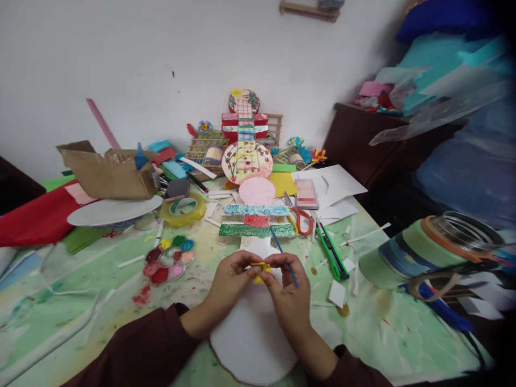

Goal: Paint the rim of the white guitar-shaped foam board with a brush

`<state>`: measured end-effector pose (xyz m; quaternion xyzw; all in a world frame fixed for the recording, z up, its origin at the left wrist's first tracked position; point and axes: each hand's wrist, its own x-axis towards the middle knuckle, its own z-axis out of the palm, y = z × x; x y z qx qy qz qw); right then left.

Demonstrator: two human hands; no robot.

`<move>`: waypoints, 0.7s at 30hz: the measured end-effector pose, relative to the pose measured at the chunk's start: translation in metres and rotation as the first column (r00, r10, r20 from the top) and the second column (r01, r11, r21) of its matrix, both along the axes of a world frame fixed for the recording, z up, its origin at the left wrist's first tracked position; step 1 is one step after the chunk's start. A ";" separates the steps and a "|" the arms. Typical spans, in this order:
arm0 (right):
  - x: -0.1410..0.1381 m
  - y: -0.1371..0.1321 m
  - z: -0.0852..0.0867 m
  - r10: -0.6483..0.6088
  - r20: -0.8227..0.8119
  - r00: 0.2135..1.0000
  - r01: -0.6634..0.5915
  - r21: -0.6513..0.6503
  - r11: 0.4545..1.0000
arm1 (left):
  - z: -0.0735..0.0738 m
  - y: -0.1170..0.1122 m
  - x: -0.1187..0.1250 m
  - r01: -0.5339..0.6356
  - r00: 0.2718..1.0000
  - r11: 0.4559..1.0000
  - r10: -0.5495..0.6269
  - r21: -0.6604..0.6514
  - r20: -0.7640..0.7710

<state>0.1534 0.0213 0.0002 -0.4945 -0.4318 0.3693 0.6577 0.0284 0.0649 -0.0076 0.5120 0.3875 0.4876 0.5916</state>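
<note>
Left fingers [245, 259], right fingers [284, 260] pinch yellow piece [259, 279] between them.

A craft-making corner in a plain indoor room; whether home or classroom cannot be told.
The paint-spotted counter [121, 309] stands near a white wall [141, 48] and carries craft supplies: a palette of bright paints [169, 260], a roll of tape [183, 210], red-handled scissors [302, 221], a green cutter [331, 252], white sheets [349, 180] and paper scraps [336, 293]. A painted guitar-shaped model [247, 161], paper flowers [318, 156] and a white cut-out board [250, 338] show handmade work; a dark cabinet [355, 140] stands at right.
</note>
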 end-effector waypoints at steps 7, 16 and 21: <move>-0.004 0.001 -0.009 -0.058 0.076 0.995 0.056 0.023 0.998 | 0.006 -0.009 0.005 0.051 0.997 0.996 -0.046 -0.077 0.064; 0.007 0.002 -0.016 -0.087 0.221 0.971 0.036 0.225 0.974 | 0.007 -0.014 0.007 0.190 0.975 0.964 -0.162 -0.187 0.152; 0.009 0.000 -0.010 -0.044 0.342 0.939 -0.067 0.307 0.949 | 0.006 -0.014 0.007 0.139 0.977 0.964 -0.096 -0.226 0.190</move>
